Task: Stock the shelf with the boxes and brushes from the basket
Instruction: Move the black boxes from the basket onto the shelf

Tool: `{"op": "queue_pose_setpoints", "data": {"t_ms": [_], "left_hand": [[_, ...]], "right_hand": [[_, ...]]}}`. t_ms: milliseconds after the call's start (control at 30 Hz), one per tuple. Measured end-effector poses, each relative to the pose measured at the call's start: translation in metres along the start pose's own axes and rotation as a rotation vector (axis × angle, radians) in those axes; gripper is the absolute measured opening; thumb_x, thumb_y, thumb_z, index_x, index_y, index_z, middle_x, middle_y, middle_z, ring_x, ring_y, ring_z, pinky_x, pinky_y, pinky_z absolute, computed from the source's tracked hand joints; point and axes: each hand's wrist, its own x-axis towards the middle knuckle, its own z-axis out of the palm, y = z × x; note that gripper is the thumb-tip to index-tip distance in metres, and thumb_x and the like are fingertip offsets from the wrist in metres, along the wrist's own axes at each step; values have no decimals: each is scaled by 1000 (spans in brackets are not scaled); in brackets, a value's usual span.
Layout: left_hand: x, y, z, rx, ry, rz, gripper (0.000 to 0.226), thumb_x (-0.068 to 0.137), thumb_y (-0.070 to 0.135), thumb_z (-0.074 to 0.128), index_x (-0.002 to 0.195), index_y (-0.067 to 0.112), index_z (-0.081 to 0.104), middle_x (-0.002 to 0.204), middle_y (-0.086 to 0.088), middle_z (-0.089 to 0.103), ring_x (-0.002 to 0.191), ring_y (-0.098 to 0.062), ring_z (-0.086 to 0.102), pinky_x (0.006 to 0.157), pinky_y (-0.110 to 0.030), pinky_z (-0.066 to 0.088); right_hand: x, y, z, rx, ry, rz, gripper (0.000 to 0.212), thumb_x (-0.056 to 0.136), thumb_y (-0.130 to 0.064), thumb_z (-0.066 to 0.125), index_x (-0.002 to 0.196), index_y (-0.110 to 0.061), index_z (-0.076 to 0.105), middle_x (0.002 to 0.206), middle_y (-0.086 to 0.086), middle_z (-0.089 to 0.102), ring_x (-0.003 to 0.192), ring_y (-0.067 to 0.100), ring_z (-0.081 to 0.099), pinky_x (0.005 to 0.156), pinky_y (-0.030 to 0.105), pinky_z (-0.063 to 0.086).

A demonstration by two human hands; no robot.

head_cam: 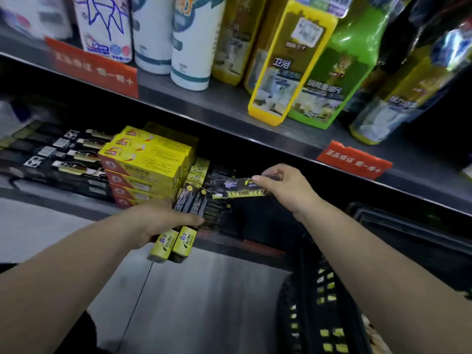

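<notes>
My left hand point(163, 221) grips two long black-and-yellow boxes point(178, 226) side by side, their yellow ends pointing down toward the floor. My right hand point(281, 185) pinches one more black-and-yellow box point(235, 189) by its right end and holds it level in front of the lower shelf point(76, 208). Behind that box a stack of similar dark boxes point(217, 210) lies on the shelf. The black basket point(319, 290) stands at the lower right under my right forearm, with yellow items showing through its mesh.
A pile of yellow-and-red boxes point(145, 164) sits left of the dark stack, and black brush packs point(56, 154) lie further left. The upper shelf point(229, 106) carries paper rolls, yellow and green bottles and two red price tags. Grey floor lies below.
</notes>
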Motion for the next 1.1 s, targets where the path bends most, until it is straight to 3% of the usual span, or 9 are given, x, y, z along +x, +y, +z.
{"op": "queue_pose_setpoints", "data": {"t_ms": [200, 367, 567, 667, 800, 867, 967, 1033, 1100], "left_hand": [[27, -5, 1, -24, -42, -31, 96, 60, 44, 84, 140, 14, 41, 137, -7, 51, 122, -27, 50, 105, -46, 40], [46, 2, 7, -87, 3, -34, 63, 68, 38, 81, 120, 18, 52, 105, -1, 62, 104, -23, 57, 88, -36, 47], [60, 1, 4, -130, 7, -24, 55, 73, 34, 78, 118, 18, 52, 110, -3, 63, 104, -23, 57, 85, -36, 46], [64, -1, 5, -141, 13, -1, 43, 74, 31, 77, 109, 21, 53, 98, 1, 64, 92, -16, 59, 71, -28, 45], [66, 0, 9, -179, 27, 26, 30, 76, 28, 76, 94, 27, 52, 85, 9, 60, 77, -4, 53, 55, -20, 36], [66, 2, 11, -189, 17, 30, 34, 76, 27, 76, 100, 24, 53, 89, 8, 61, 78, -4, 54, 56, -19, 36], [65, 7, 12, -247, 10, 17, 43, 73, 22, 79, 108, 20, 54, 95, 2, 66, 86, -11, 60, 68, -27, 48], [64, 11, 14, -323, -5, -13, 43, 71, 17, 80, 108, 15, 57, 99, -5, 69, 92, -20, 65, 82, -37, 53], [63, 15, 15, -368, -33, -27, 35, 69, 16, 80, 97, 16, 60, 96, -8, 71, 90, -23, 66, 83, -41, 55]], "right_hand": [[74, 14, 39, -38, 113, -16, 33, 90, -26, 61, 120, -12, 59, 120, 12, 61, 100, 23, 56, 88, 32, 44], [118, 23, 54, -218, -44, -35, 32, 95, -27, 53, 126, -21, 53, 129, 6, 53, 111, 21, 49, 80, 22, 35], [134, 44, 76, -292, -228, 40, 35, 95, -23, 54, 130, -21, 50, 129, 9, 53, 112, 20, 49, 86, 24, 37], [136, 50, 82, -255, -259, 53, 29, 95, -19, 53, 124, -19, 53, 130, 9, 53, 113, 21, 50, 93, 28, 40], [135, 47, 85, -240, -297, 55, 29, 96, -18, 50, 125, -18, 52, 129, 9, 53, 106, 19, 53, 86, 26, 42], [132, 45, 85, -298, -320, 54, 34, 97, -17, 47, 131, -18, 48, 133, 10, 51, 113, 23, 53, 92, 29, 44], [124, 30, 78, -624, -356, -32, 48, 95, -12, 49, 141, -18, 35, 137, 11, 45, 117, 25, 50, 96, 31, 43], [114, 13, 69, -616, -483, -139, 67, 87, -4, 57, 145, -21, 26, 139, 10, 43, 118, 23, 50, 98, 32, 45], [97, -5, 59, -504, -674, -221, 86, 77, -3, 70, 145, -27, 22, 138, 1, 41, 120, 14, 46, 97, 24, 45]]}}
